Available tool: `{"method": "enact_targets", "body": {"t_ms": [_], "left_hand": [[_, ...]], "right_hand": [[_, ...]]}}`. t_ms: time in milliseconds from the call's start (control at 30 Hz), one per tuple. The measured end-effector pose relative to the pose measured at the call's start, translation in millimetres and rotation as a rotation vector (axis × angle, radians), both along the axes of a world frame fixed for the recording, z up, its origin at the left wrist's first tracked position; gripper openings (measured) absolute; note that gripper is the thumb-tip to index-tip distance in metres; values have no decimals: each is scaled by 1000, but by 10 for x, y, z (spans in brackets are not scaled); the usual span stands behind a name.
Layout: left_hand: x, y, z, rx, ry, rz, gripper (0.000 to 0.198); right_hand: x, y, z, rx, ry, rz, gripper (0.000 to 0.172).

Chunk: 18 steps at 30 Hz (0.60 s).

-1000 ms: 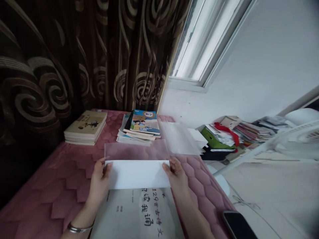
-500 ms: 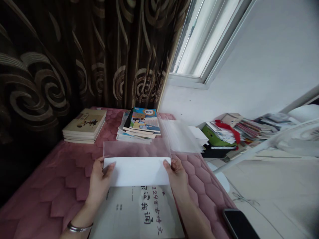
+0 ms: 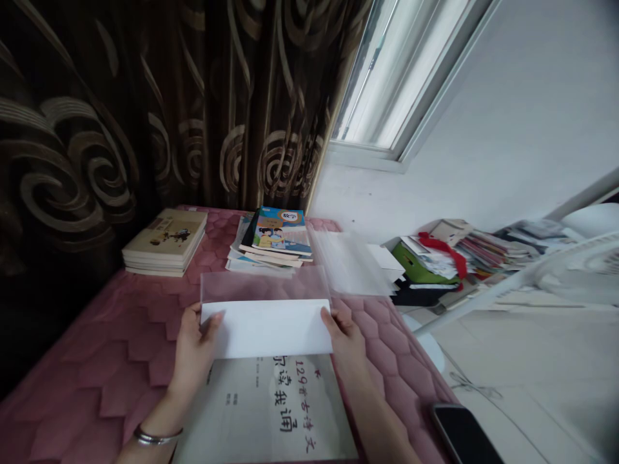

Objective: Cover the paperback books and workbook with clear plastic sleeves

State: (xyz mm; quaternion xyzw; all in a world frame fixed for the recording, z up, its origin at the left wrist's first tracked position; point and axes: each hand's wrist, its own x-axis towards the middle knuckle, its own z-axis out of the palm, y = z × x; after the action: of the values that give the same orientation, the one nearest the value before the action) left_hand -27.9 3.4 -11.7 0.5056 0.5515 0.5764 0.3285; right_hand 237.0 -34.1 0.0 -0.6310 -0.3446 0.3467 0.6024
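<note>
A white paper strip (image 3: 271, 330) lies across a clear plastic sleeve (image 3: 265, 283) whose see-through part extends beyond its far edge. My left hand (image 3: 197, 341) pinches the strip and sleeve at the left end, thumb on top; a silver bracelet circles that wrist. At the right end my right hand (image 3: 344, 338) grips the same two, thumb on top and fingers curled. Just below the strip lies a pale booklet (image 3: 256, 412) with large handwritten characters, turned sideways, on the pink quilted surface (image 3: 120, 348).
Cream books (image 3: 167, 241) are stacked at the back left, and a pile with a colourful textbook (image 3: 282, 229) stands at back centre. Clear sleeves (image 3: 351, 264) lie right of it. A black phone (image 3: 464, 432) rests near the right edge. Papers and a green bag (image 3: 418, 267) are beyond.
The near edge of the white strip has shifted slightly away from me, showing a little more of the booklet. My right thumb has moved slightly outward along the strip's end.
</note>
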Motion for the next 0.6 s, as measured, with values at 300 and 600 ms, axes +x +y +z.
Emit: {"method": "enact_targets", "body": {"t_ms": [300, 600], "left_hand": [[16, -22, 45, -17, -43, -35, 37], [6, 22, 62, -23, -107, -88, 49]], "right_hand": [[35, 28, -70, 18, 147, 12, 26], [145, 64, -15, 86, 325, 154, 47]]}}
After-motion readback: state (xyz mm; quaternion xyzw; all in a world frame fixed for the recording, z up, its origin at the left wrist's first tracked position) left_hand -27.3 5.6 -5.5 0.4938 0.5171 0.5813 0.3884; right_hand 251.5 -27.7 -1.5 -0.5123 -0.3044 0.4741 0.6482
